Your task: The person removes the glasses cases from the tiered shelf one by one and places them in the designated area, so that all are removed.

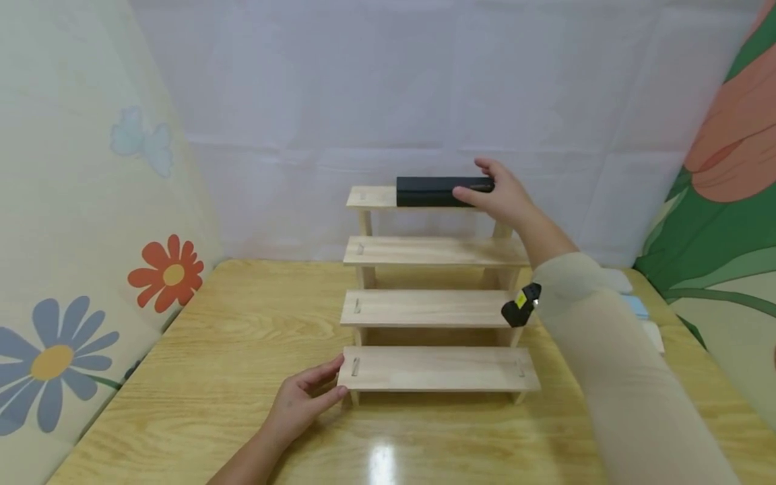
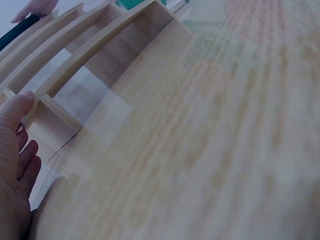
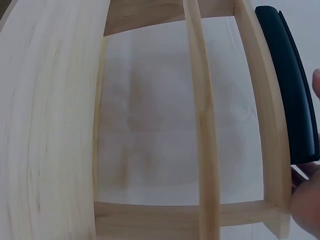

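A four-tier wooden step shelf (image 1: pixel 433 306) stands on the table. On its top tier lies a long dark case (image 1: pixel 424 191), similar to a glasses case, lengthwise along the board. My right hand (image 1: pixel 500 195) is at the case's right end, thumb against the front and a finger raised behind it. The right wrist view shows the case (image 3: pixel 290 85) beside the top board, with part of the hand at its end. My left hand (image 1: pixel 303 397) holds the left end of the lowest tier between thumb and forefinger; in the left wrist view its other fingers (image 2: pixel 27 160) curl below.
Several pale and light blue flat items (image 1: pixel 636 306) lie on the table at the right, partly behind my sleeve. A white cloth (image 1: pixel 291 87) hangs behind the shelf. Flower-patterned panels (image 1: pixel 60 222) flank the wood-grain table (image 1: pixel 200 377).
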The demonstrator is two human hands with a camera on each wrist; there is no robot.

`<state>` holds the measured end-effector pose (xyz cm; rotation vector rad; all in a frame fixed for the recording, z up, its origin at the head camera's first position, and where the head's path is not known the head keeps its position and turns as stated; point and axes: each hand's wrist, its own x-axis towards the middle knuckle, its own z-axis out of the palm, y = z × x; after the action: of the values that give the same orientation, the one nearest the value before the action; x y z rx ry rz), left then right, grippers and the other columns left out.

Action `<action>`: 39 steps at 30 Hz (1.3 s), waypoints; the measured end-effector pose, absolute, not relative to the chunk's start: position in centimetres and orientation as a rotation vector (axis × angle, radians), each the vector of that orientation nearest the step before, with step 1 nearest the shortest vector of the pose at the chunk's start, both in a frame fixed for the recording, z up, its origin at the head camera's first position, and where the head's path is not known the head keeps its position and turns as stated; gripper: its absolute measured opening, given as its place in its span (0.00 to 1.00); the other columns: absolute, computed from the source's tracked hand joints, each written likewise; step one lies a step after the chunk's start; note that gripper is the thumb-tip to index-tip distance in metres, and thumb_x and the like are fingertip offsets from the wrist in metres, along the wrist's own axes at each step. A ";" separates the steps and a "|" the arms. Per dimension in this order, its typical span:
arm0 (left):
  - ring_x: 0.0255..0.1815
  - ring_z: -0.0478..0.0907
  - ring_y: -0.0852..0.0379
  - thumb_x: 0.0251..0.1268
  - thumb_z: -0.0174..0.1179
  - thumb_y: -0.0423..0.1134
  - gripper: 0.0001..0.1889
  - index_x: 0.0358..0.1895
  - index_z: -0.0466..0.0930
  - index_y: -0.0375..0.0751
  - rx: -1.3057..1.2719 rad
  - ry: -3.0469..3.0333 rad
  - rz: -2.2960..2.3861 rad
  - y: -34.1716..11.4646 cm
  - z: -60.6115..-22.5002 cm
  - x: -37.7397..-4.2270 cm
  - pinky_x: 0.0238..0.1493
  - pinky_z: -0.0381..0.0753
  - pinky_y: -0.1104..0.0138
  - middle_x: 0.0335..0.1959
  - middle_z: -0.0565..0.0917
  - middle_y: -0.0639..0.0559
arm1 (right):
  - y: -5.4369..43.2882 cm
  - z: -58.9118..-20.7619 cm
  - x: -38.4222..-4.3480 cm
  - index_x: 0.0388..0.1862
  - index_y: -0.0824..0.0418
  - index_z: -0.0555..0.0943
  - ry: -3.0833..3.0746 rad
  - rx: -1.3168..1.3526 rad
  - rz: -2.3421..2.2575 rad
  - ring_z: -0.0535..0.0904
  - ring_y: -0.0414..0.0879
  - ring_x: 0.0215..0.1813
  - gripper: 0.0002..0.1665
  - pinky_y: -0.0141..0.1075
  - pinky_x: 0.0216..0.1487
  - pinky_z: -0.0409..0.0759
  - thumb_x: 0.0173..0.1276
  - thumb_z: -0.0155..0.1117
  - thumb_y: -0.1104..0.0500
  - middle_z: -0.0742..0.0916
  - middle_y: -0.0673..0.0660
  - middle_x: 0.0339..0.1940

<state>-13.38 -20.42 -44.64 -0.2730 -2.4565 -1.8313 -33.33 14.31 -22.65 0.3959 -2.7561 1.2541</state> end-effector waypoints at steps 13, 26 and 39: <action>0.50 0.78 0.75 0.57 0.70 0.32 0.25 0.59 0.77 0.28 -0.270 -2.467 -1.849 -20.3 -44.6 -13.2 0.52 0.79 0.80 0.61 0.78 0.36 | 13.6 -22.7 -33.7 0.79 0.52 0.55 -2.825 0.369 1.186 0.52 0.56 0.80 0.51 0.52 0.80 0.53 0.64 0.66 0.38 0.60 0.59 0.80; 0.51 0.78 0.74 0.56 0.70 0.32 0.26 0.59 0.77 0.29 -0.242 -2.467 -1.858 -20.3 -44.6 -13.2 0.52 0.78 0.80 0.61 0.78 0.37 | 13.6 -23.1 -34.1 0.72 0.57 0.68 -2.814 0.431 1.140 0.63 0.56 0.74 0.44 0.50 0.77 0.60 0.61 0.72 0.45 0.72 0.60 0.73; 0.51 0.78 0.74 0.55 0.71 0.33 0.26 0.59 0.78 0.31 -0.217 -2.482 -1.855 -20.2 -44.7 -13.4 0.53 0.78 0.79 0.61 0.79 0.39 | 13.7 -23.3 -33.9 0.72 0.50 0.69 -2.835 0.377 1.146 0.64 0.56 0.74 0.44 0.52 0.75 0.63 0.60 0.72 0.41 0.71 0.57 0.74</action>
<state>-13.36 -20.19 -44.66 -0.2168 -2.4822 -1.8549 -33.86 13.67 -23.29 0.3773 -2.8354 1.1457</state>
